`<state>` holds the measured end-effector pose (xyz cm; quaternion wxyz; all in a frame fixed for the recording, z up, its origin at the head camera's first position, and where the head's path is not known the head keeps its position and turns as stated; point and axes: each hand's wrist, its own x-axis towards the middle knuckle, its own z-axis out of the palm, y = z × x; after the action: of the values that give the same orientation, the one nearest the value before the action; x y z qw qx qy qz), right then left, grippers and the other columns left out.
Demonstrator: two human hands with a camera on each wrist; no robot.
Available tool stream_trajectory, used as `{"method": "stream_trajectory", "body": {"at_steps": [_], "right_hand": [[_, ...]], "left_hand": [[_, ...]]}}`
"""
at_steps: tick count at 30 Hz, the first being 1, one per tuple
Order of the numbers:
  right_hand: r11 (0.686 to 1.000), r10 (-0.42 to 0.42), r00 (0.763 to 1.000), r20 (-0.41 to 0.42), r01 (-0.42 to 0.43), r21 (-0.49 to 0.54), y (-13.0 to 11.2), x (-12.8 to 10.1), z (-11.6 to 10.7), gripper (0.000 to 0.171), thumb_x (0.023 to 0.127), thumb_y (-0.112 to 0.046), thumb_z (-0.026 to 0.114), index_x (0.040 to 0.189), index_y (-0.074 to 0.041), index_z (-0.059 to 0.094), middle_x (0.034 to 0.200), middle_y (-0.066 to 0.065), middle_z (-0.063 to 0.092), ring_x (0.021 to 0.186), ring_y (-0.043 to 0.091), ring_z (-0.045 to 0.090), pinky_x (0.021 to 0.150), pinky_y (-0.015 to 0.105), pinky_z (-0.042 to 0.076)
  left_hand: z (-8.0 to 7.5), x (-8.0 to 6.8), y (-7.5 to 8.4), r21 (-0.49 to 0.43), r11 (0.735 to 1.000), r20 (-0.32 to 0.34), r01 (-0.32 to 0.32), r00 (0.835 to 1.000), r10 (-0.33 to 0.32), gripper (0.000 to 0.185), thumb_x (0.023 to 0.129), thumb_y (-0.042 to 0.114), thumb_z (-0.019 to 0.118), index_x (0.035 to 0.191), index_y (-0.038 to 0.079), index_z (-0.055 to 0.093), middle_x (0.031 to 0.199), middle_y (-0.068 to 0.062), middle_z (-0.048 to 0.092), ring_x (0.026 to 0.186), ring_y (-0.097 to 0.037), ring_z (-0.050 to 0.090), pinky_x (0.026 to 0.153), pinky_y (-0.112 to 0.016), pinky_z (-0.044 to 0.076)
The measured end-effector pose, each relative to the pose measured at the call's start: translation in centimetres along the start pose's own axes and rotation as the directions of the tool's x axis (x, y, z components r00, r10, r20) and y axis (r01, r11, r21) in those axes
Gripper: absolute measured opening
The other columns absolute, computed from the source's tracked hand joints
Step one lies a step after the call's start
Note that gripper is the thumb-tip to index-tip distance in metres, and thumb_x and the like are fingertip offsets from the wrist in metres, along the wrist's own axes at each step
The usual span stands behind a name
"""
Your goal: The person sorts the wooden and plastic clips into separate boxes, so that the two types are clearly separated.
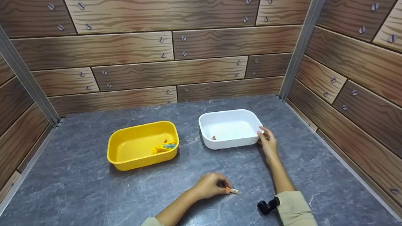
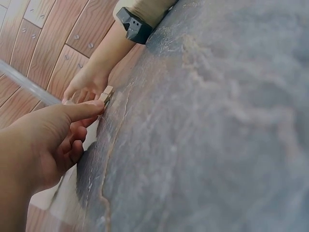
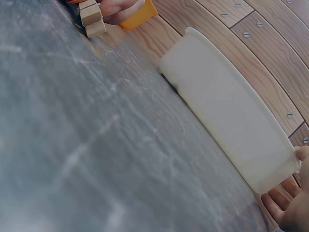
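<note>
My left hand (image 1: 212,185) is low over the table, pinching a wooden clothespin (image 1: 234,191) between thumb and fingers. Orange shows on the clothespin beside the fingertips, and its pale wooden end points right. In the left wrist view the thumb presses along the clothespin (image 2: 107,93). My right hand (image 1: 268,142) grips the near right corner of a white plastic tub (image 1: 232,143), thumb near the rim and fingers at the wall, as the right wrist view of the tub (image 3: 227,111) also shows. A small brown piece (image 1: 214,137) lies inside the tub's near left corner.
A yellow tub (image 1: 141,163) stands left of the white one, with several yellow, blue and red clothespins (image 1: 165,147) in its right end. The grey marbled table (image 1: 78,188) is bounded by wood-patterned walls (image 1: 132,75) at the back and sides.
</note>
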<state>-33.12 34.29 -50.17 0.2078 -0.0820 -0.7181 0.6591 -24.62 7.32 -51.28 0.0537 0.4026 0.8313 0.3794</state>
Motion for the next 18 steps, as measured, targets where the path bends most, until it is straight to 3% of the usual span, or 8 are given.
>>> {"method": "stream_trajectory", "body": {"at_steps": [10,18], "right_hand": [[1.0,-0.012,1.0,-0.008,0.012,0.006,0.07,0.01,-0.01,0.04,0.095,-0.021,0.053,0.13,-0.003,0.048,0.125,0.016,0.05,0.097,0.012,0.05,0.081,0.031,0.047],[1.0,-0.009,1.0,-0.01,0.009,0.02,0.03,0.05,0.02,0.04,0.095,-0.021,0.053,0.13,-0.002,0.048,0.126,0.017,0.049,0.097,0.011,0.051,0.08,0.029,0.048]], "left_hand": [[-0.17,0.03,0.07,-0.079,0.997,-0.001,0.014,1.0,-0.014,0.011,0.075,0.017,0.076,0.084,0.014,0.072,0.077,0.014,0.065,0.07,0.005,0.054,0.066,-0.012,0.042],[-0.32,0.09,0.04,-0.169,0.984,0.0,0.048,0.999,-0.049,0.011,0.075,0.015,0.076,0.085,0.012,0.072,0.076,0.014,0.064,0.058,0.002,0.05,0.051,-0.015,0.044]]}}
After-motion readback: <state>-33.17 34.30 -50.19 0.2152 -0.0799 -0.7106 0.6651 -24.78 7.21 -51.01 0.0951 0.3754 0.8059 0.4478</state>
